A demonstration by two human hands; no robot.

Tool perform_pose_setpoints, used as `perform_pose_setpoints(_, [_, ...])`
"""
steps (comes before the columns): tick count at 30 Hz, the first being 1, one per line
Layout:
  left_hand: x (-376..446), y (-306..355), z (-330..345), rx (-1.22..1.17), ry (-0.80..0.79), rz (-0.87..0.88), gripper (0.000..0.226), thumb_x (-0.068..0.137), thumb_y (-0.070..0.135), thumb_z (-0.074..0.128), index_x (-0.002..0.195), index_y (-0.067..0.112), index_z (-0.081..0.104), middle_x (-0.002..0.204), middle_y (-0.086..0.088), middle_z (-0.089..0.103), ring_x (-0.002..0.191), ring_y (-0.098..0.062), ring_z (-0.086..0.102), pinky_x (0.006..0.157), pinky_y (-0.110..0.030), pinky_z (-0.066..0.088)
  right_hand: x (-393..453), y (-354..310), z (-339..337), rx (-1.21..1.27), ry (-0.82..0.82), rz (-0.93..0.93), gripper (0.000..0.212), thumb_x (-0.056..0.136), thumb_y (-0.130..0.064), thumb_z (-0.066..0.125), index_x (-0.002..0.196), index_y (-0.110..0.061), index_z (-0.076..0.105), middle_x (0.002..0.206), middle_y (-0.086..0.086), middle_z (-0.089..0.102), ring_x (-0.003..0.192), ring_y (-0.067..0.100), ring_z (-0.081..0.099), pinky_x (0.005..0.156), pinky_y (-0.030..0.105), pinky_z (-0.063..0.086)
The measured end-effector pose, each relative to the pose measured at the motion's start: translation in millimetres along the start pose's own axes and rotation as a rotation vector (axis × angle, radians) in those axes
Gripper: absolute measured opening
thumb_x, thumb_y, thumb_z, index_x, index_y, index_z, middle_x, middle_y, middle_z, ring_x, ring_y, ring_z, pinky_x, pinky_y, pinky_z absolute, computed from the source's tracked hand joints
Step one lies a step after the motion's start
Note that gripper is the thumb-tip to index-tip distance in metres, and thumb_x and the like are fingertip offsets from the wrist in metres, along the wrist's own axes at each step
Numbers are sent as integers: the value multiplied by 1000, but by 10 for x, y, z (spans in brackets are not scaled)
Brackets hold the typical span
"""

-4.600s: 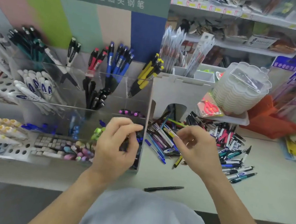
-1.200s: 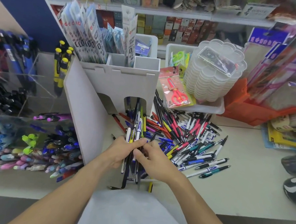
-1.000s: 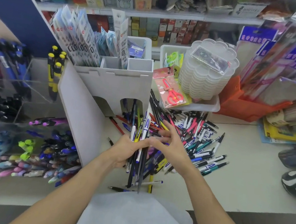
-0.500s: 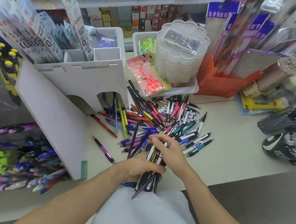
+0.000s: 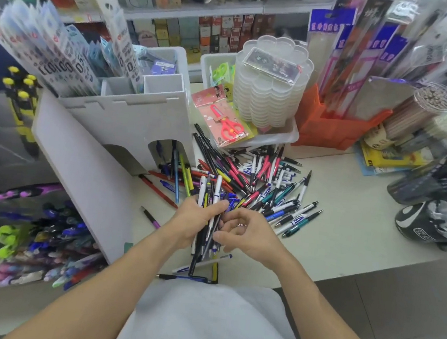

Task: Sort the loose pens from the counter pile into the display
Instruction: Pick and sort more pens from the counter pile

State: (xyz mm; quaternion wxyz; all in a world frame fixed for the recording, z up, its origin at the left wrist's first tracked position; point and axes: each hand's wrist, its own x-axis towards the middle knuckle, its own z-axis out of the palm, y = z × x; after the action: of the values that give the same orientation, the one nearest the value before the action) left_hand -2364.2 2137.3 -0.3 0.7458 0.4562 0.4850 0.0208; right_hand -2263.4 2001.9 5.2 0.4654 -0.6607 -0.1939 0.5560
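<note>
Your left hand (image 5: 198,221) grips a bundle of pens (image 5: 209,209) above the counter's (image 5: 349,209) front edge. Your right hand (image 5: 246,235) pinches its lower part, fingers curled. The loose pile (image 5: 259,183) lies just behind, before the white display stand (image 5: 128,122).

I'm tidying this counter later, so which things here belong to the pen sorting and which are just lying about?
Job: left hand gripping a pen bundle; right hand; pen pile; display.
Lying about: scissors pack, stacked plastic trays, orange bin.
</note>
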Motion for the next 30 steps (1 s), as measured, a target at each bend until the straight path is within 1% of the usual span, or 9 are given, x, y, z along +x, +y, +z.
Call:
perform_pose_setpoints(3, [-53, -60, -54, -15, -29, -28, 24, 86, 17, 77, 97, 0, 65, 73, -14, 71, 64, -25, 69, 60, -38, 59, 15, 50, 114, 5, 62, 28, 38, 81, -16, 85, 110, -7, 63, 83, 9, 65, 69, 23, 69, 66, 43, 63])
perform_pose_setpoints(6, [-105, -153, -94, -59, -81, -55, 25, 89, 20, 74, 103, 0, 69, 85, -16, 74, 74, -29, 71, 66, -40, 59, 44, 83, 161, 2, 129, 32, 63, 77, -18, 87, 130, -17, 52, 102, 14, 63, 74, 26, 70, 64, 40, 62])
perform_pose_setpoints(11, [-116, -270, -138, -87, -211, -65, 37, 84, 20, 77, 119, 8, 70, 111, -18, 74, 103, -33, 71, 85, -43, 58, 106, -2, 154, -314, 88, -77, 64, 82, -17, 77, 137, -28, 47, 122, 2, 51, 100, 15, 61, 75, 17, 51])
perform_pose_setpoints(14, [-95, -253, -169, -62, -203, -91, 38, 83, 7, 77, 119, 3, 66, 95, -13, 75, 83, -29, 72, 70, -39, 58, 151, -11, 54, -446, -61, -60, 95, 81, -21, 80, 157, -34, 24, 140, -4, 37, 119, 13, 51, 84, 25, 53])
perform_pose_setpoints(16, [-106, -239, -195, -32, -258, -140, 35, 82, 5, 78, 113, -2, 65, 79, -13, 68, 67, -25, 65, 64, -38, 56, 192, -54, 20, -269, -75, -74, 102, 85, -23, 80, 158, -42, 12, 150, -12, 29, 128, 10, 45, 92, 29, 51])
perform_pose_setpoints(20, [-167, -307, -200, -23, -425, -214, 19, 85, 2, 72, 101, -1, 61, 74, -16, 60, 67, -28, 62, 78, -48, 58, 352, -35, 159, -124, -58, -140, 73, 90, -31, 76, 152, -33, 38, 145, -13, 51, 128, 0, 49, 96, 15, 40])
perform_pose_setpoints(24, [-275, -448, -222, -99, -368, -239, 20, 85, -2, 69, 102, -6, 61, 77, -23, 65, 68, -32, 68, 69, -43, 59, 487, 249, 441, -202, 71, -147, 19, 90, -14, 74, 108, -15, 70, 112, 0, 71, 105, 13, 66, 96, 36, 53])
perform_pose_setpoints(27, [-302, -497, -261, -154, -310, -226, 29, 82, 0, 72, 108, -6, 61, 75, -20, 66, 65, -28, 68, 63, -38, 58, 522, 245, 521, -108, 76, -76, 30, 94, -12, 68, 123, -17, 61, 113, 1, 71, 102, 17, 68, 94, 38, 56])
perform_pose_setpoints(30, [-292, -451, -305, -100, -252, -156, 17, 85, 0, 72, 100, -1, 63, 69, -13, 65, 60, -21, 64, 62, -33, 55, 520, 102, 500, -140, 66, -75, 55, 93, -34, 72, 140, -27, 44, 125, -7, 60, 114, 5, 58, 88, 18, 48])
